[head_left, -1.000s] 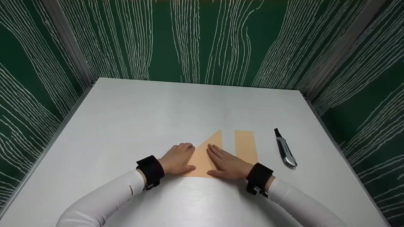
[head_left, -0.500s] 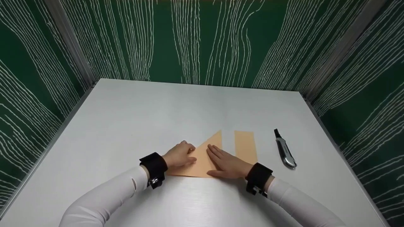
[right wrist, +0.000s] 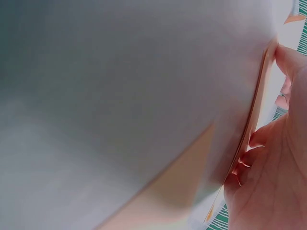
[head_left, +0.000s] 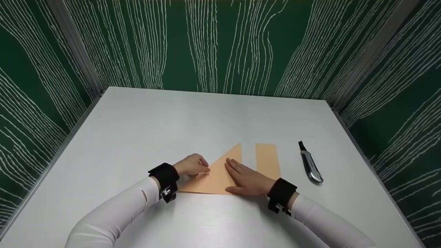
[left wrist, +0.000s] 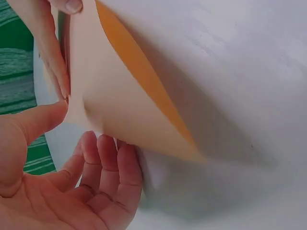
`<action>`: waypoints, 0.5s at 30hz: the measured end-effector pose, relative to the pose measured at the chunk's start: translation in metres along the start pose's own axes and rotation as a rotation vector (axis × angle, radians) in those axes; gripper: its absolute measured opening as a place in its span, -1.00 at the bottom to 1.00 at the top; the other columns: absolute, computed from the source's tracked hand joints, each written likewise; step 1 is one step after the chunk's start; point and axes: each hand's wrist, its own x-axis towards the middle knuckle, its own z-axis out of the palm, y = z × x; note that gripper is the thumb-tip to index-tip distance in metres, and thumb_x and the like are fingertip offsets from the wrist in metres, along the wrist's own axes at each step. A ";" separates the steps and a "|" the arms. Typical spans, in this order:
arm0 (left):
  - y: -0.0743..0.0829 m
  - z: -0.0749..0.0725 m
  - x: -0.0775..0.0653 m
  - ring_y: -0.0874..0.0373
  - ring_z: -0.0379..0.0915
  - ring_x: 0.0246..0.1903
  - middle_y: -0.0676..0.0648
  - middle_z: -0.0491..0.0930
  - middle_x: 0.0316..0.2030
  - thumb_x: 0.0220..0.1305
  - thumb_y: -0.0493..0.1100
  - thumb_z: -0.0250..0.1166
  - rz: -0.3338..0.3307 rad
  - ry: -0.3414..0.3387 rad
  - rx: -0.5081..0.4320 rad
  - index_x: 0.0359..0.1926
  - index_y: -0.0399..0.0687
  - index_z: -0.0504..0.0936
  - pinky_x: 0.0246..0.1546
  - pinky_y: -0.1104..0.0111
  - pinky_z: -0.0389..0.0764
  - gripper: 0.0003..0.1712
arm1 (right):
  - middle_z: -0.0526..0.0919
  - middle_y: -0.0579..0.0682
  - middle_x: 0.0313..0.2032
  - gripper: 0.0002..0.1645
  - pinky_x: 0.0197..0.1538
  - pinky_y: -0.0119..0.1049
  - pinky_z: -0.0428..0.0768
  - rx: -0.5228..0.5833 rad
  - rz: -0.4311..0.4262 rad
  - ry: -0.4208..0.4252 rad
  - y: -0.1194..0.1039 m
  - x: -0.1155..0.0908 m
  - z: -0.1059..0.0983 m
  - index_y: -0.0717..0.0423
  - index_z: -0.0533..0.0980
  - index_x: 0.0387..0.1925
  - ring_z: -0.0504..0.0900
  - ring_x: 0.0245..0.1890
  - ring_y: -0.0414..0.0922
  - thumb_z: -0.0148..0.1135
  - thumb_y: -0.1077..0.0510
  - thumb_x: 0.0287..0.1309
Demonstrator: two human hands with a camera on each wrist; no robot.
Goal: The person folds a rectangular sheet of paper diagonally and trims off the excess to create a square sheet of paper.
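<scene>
An orange sheet of paper, folded into a triangle, lies at the near middle of the table. My left hand is at its slanted fold with bent fingers. In the left wrist view, the left thumb meets the paper while the curled fingers touch the fold; the layers gape at the near edge. Flat on the paper's right part, my right hand presses with straight fingers. The right wrist view shows it edge-on, over the thin paper edge.
Right of the folded sheet lies an orange paper strip, partly covered by the right hand. A utility knife rests farther right on the white table. Green walls with white lines surround the table.
My left hand has gone from lying flat on the paper to bent fingers at its slanted fold, baring the left corner. The right hand has stayed in place.
</scene>
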 end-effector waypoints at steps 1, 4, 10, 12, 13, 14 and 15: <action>0.000 0.000 0.000 0.31 0.30 -0.62 0.09 0.40 -0.53 0.42 -0.14 0.29 -0.005 -0.003 -0.009 0.14 -0.30 0.60 -0.50 0.49 0.43 -0.61 | -0.20 0.19 0.67 0.08 0.63 0.13 0.11 0.003 0.004 -0.002 0.000 0.000 0.000 0.22 -0.14 0.63 -0.17 0.68 0.17 0.00 -0.33 0.48; 0.001 -0.001 0.000 0.30 0.34 -0.58 0.08 0.43 -0.50 0.42 -0.14 0.29 -0.015 -0.002 -0.021 0.10 -0.30 0.64 -0.49 0.49 0.47 -0.64 | -0.21 0.18 0.67 0.08 0.63 0.12 0.11 0.001 0.006 -0.003 0.000 0.000 0.000 0.21 -0.15 0.64 -0.17 0.68 0.16 0.00 -0.34 0.48; 0.000 -0.002 0.002 0.30 0.33 -0.56 0.08 0.45 -0.45 0.39 -0.14 0.31 -0.018 0.006 -0.016 0.05 -0.28 0.67 -0.51 0.50 0.47 -0.66 | -0.20 0.17 0.67 0.08 0.63 0.11 0.12 -0.005 0.006 -0.001 0.001 0.001 0.002 0.20 -0.15 0.64 -0.17 0.68 0.15 -0.01 -0.36 0.48; 0.000 -0.003 0.003 0.29 0.37 -0.53 0.06 0.49 -0.39 0.36 -0.14 0.33 -0.005 0.015 0.000 0.03 -0.28 0.67 -0.50 0.50 0.50 -0.66 | -0.20 0.18 0.67 0.08 0.63 0.12 0.12 -0.002 0.005 0.002 0.001 0.001 0.002 0.21 -0.14 0.64 -0.16 0.68 0.16 -0.01 -0.36 0.48; -0.001 -0.003 0.003 0.28 0.40 -0.52 0.05 0.52 -0.36 0.34 -0.13 0.34 0.000 0.019 0.006 0.03 -0.28 0.67 -0.49 0.50 0.51 -0.66 | -0.20 0.18 0.67 0.08 0.63 0.12 0.11 -0.003 0.005 0.003 0.001 0.001 0.002 0.21 -0.15 0.64 -0.17 0.68 0.16 -0.01 -0.36 0.48; -0.001 -0.004 0.004 0.28 0.41 -0.51 0.04 0.54 -0.33 0.33 -0.13 0.35 0.003 0.020 0.014 0.02 -0.27 0.68 -0.48 0.50 0.51 -0.65 | -0.20 0.18 0.67 0.09 0.63 0.11 0.11 -0.004 0.005 0.002 0.002 0.001 0.002 0.21 -0.15 0.64 -0.17 0.68 0.15 -0.01 -0.36 0.47; -0.002 -0.005 0.003 0.28 0.42 -0.51 0.03 0.56 -0.32 0.32 -0.12 0.36 0.007 0.018 0.021 0.02 -0.26 0.68 -0.49 0.50 0.51 -0.64 | -0.20 0.18 0.67 0.09 0.63 0.12 0.11 -0.004 0.002 0.003 0.002 0.001 0.003 0.21 -0.15 0.64 -0.17 0.68 0.16 -0.01 -0.36 0.47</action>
